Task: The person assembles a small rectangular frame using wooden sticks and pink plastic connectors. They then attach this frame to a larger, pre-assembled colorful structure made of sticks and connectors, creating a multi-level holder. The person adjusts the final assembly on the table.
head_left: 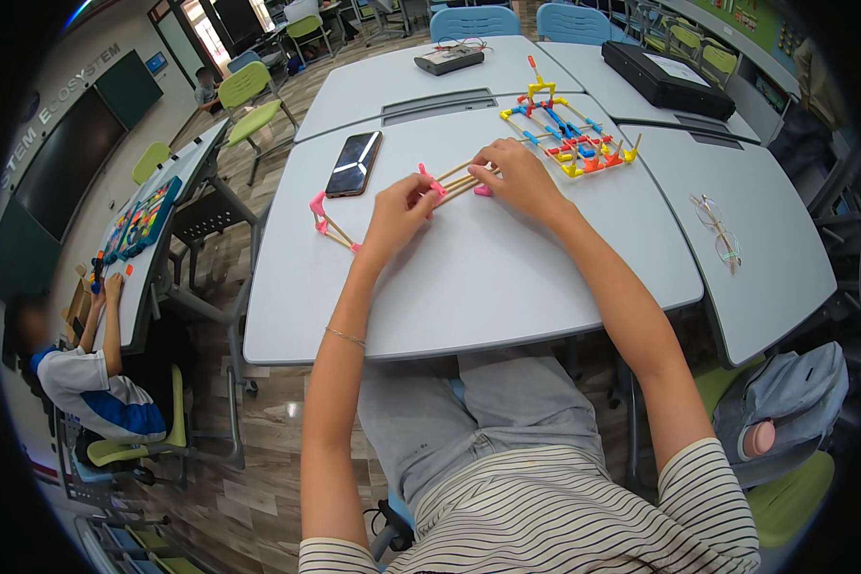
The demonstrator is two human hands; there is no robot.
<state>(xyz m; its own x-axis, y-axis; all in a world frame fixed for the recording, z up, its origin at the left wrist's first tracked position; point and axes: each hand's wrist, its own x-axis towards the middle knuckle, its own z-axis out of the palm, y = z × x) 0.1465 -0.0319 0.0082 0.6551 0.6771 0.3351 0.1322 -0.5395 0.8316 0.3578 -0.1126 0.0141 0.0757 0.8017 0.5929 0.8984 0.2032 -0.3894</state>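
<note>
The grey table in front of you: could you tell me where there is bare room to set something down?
The table is bare along its near edge, between both forearms, and right of the right hand toward the eyeglasses. It is crowded farther back: phone, pink-jointed sticks, colourful stick model.

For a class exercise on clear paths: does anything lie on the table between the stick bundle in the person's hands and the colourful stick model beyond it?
Nothing visible does. The left hand and right hand hold the stick bundle; only bare table separates it from the colourful model.

I see the phone [354, 164] on the table [507, 277], left of my stick frame [407, 201]. Big stick model [566, 134] sits behind it, w/ glasses [718, 232] far right.
</note>
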